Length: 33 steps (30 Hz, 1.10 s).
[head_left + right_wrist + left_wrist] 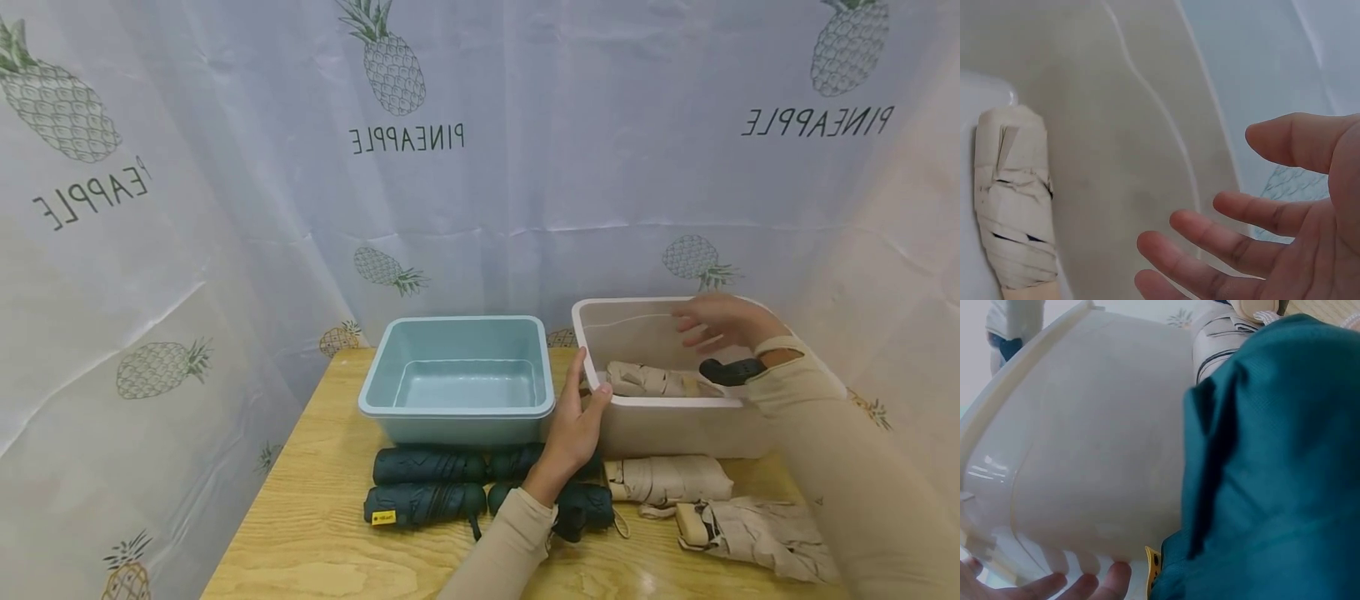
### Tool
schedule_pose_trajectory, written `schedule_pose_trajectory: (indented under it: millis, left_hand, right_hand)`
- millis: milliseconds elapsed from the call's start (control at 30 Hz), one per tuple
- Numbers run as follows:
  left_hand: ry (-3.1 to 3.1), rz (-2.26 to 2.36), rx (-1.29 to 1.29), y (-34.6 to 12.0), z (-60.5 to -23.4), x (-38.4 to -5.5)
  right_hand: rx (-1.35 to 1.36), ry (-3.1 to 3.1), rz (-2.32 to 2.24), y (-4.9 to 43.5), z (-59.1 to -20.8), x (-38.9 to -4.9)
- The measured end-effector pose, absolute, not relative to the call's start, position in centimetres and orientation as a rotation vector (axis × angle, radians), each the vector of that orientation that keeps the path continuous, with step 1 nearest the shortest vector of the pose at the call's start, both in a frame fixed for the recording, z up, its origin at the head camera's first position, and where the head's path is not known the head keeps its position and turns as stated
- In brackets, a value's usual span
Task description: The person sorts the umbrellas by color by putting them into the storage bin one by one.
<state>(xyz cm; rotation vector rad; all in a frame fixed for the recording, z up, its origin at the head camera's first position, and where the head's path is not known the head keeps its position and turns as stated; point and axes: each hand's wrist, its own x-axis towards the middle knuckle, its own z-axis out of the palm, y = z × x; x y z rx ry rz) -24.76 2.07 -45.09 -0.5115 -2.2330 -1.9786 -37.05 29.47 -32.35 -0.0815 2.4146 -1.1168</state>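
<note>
In the head view, my left hand (573, 429) holds the front-left corner of a white bin (667, 402), its thumb at the rim and its fingers along the side. The left wrist view shows those fingertips against the bin's outer wall (1104, 419). Over the bin hovers my right hand (723, 321), fingers spread and nothing held. A beige folded umbrella (1016, 200) lies on the bin floor, apart from that hand. Two more beige folded umbrellas, one nearer the bin (671, 479) and one farther forward (757, 533), lie in front of it.
A light blue bin (457, 412) stands to the left with bare floor visible. Several dark green folded umbrellas (427, 504) lie in two rows before it, partly under my left forearm. The wooden table (300, 517) meets a pineapple-print curtain (510, 167) behind.
</note>
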Motion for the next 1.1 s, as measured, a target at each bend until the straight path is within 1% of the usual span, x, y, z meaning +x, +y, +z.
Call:
schedule_pose_trajectory:
  millis: [267,567,800,1100]
  left_hand:
    - [-2.231,-1.973,-0.528,1.9,-45.0,-24.8]
    - [-2.235,-1.969,-0.516,1.7,-45.0,-25.0]
    - [-2.249,-1.964,-0.501,1.7,-45.0,-25.1]
    - [-2.26,-1.982,-0.503,1.7,-45.1,-25.1]
  right_hand:
    - [-0.242,2.564,-1.082,28.7,-30.2,-35.1]
    - [-0.456,2.705,-1.072,27.9,-29.2,-31.3]
    - [-0.52,2.763,-1.202,27.7,-29.7,-28.4]
    - [-0.631,2.809,-1.425,28.3,-31.8,-25.6]
